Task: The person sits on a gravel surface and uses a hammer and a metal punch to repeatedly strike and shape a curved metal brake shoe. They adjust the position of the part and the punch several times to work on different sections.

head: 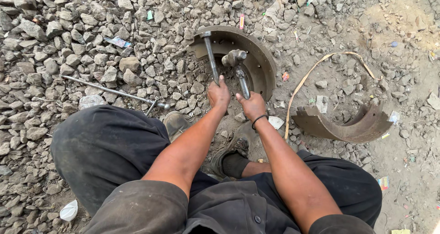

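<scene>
The left hand (pixel 218 94) has its fingers closed around a steel bar (pixel 211 55) and the right hand (pixel 251 106) grips a hammer (pixel 238 69) — both tools resting just beyond the fingers on a curved brake shoe (pixel 261 62) on the gravel — while a second shoe (pixel 348 126) lies well to the right.

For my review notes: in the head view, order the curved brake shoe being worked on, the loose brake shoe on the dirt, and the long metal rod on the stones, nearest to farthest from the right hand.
From the right hand:
1. Curved brake shoe, just ahead of it.
2. Loose brake shoe, on the dirt to its right.
3. Long metal rod, on the stones far left.
</scene>
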A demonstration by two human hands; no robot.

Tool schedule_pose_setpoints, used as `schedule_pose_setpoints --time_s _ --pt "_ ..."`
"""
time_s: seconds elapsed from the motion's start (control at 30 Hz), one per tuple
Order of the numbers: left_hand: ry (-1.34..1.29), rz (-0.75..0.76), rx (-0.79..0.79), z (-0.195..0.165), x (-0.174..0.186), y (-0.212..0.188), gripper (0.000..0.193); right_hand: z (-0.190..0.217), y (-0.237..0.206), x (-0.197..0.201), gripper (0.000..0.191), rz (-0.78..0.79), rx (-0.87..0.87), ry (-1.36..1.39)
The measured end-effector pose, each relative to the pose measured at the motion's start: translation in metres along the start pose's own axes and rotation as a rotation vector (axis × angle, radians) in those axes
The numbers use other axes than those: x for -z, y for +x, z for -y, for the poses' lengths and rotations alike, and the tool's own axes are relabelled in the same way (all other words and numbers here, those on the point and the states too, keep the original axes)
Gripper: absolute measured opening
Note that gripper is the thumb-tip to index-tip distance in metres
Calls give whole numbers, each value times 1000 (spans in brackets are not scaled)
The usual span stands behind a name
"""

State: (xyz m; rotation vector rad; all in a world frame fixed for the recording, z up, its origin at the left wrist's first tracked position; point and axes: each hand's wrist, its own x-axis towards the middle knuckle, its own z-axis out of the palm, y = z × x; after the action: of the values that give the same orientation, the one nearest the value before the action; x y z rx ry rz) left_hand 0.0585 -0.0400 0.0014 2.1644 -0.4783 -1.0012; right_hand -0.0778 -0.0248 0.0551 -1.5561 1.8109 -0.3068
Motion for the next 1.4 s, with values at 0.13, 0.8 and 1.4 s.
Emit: schedule_pose_setpoints --time_s 0.13,0.8,1.4 --pt "-15 79 39 -2 2 3 47 8 -5 3 46 -8 41 14" --pt "-89 92 122 -3 4 4 50 61 -32 24 38 8 161 142" --pt "20 15 26 6 3 9 60 176 11 88 25 -451 858 613"
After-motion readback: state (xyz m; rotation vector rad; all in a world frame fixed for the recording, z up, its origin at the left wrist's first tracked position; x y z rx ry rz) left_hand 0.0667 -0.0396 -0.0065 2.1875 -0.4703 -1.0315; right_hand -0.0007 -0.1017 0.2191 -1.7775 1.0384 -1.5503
